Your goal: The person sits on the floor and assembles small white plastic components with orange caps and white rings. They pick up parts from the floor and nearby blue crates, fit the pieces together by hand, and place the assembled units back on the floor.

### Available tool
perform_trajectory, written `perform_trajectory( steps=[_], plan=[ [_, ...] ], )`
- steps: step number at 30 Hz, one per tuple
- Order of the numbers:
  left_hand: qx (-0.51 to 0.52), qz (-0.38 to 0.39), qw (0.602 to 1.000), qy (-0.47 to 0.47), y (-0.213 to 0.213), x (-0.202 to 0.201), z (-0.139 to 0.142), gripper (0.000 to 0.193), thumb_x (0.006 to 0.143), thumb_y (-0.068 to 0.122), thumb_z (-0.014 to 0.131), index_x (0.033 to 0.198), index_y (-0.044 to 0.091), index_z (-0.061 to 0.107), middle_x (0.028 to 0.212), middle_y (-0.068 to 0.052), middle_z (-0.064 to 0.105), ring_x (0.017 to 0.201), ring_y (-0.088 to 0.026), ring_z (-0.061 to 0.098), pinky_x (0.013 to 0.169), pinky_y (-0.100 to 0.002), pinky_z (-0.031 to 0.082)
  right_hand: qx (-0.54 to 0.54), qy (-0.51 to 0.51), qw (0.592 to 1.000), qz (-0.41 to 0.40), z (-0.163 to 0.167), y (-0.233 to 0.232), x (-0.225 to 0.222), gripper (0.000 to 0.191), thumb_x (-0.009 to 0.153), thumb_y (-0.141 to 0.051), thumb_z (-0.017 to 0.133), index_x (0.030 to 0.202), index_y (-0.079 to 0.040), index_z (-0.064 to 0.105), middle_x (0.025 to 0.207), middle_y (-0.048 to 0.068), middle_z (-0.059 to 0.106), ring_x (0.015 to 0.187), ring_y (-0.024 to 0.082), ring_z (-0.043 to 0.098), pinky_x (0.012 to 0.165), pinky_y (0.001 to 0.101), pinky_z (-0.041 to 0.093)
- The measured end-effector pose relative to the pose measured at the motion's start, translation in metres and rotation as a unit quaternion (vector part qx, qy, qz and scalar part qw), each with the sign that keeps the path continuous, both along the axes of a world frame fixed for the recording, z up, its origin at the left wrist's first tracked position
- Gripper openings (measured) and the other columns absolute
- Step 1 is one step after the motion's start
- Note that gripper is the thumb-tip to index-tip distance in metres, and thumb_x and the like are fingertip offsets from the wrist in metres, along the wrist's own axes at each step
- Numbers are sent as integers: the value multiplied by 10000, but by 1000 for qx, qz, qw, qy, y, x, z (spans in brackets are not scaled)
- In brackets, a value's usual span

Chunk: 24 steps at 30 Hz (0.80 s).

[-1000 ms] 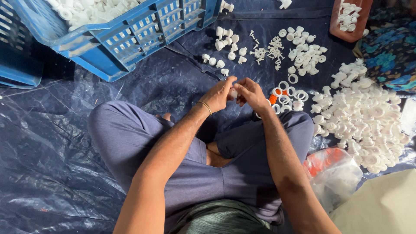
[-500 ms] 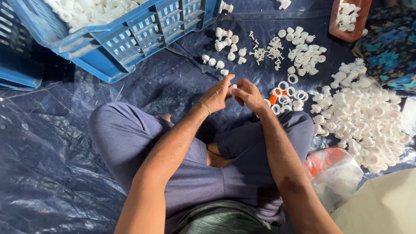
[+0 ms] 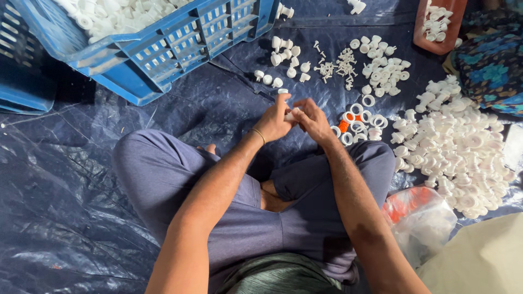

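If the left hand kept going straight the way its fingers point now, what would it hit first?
The left hand points up and right, so it would probably first meet the small white plastic part pinched between both hands, then the right hand's fingers. Depth is hard to judge.

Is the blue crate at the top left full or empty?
Full, or nearly. White plastic parts are heaped inside the blue crate up to about its rim; how deep the heap goes cannot be seen.
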<state>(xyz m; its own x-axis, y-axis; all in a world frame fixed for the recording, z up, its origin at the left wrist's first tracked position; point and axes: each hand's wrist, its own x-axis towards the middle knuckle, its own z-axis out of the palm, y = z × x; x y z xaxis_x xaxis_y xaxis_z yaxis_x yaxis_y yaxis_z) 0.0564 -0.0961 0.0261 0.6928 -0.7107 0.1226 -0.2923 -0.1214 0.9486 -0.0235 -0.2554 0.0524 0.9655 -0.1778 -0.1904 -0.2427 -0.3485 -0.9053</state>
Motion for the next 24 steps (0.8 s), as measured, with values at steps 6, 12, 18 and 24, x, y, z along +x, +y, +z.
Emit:
perform_trajectory(
  steps=[6, 12, 18, 24],
  plan=[
    [35, -3, 985, -172, 1, -1, 3, 692, 856, 12, 754, 1438, 50, 381, 966, -140, 733, 900, -308, 727, 709, -391, 577, 200, 31, 976, -80, -6, 12, 6, 399, 1041, -461, 587, 889, -92, 562, 656, -24, 514, 503, 74, 438, 404, 261, 330],
    [60, 32, 989, 128, 0, -3, 0, 677, 801, 49, 750, 1379, 35, 397, 834, -119, 645, 660, -233, 641, 505, -355, 472, 88, 80, 987, -113, -6, 21, 6, 415, 1044, -444, 546, 899, -66, 639, 649, 8, 504, 547, 97, 436, 460, 271, 338],
    [-50, -55, 893, 444, 5, 7, -1, 660, 803, 37, 697, 1385, 24, 386, 792, -140, 644, 558, -170, 512, 414, -302, 367, 3, -132, 990, -49, -9, 24, 7, 338, 1067, -354, 591, 966, -32, 613, 751, -26, 588, 682, 39, 510, 573, 244, 429],
    [126, 14, 952, -279, 1, -13, -3, 908, 778, 51, 693, 1552, 30, 220, 916, -211, 733, 816, -380, 726, 671, -498, 568, 222, 86, 961, -141, -10, 21, 8, 283, 1012, -345, 526, 1018, -93, 653, 651, -10, 520, 446, 78, 401, 376, 265, 294]
  ],
)
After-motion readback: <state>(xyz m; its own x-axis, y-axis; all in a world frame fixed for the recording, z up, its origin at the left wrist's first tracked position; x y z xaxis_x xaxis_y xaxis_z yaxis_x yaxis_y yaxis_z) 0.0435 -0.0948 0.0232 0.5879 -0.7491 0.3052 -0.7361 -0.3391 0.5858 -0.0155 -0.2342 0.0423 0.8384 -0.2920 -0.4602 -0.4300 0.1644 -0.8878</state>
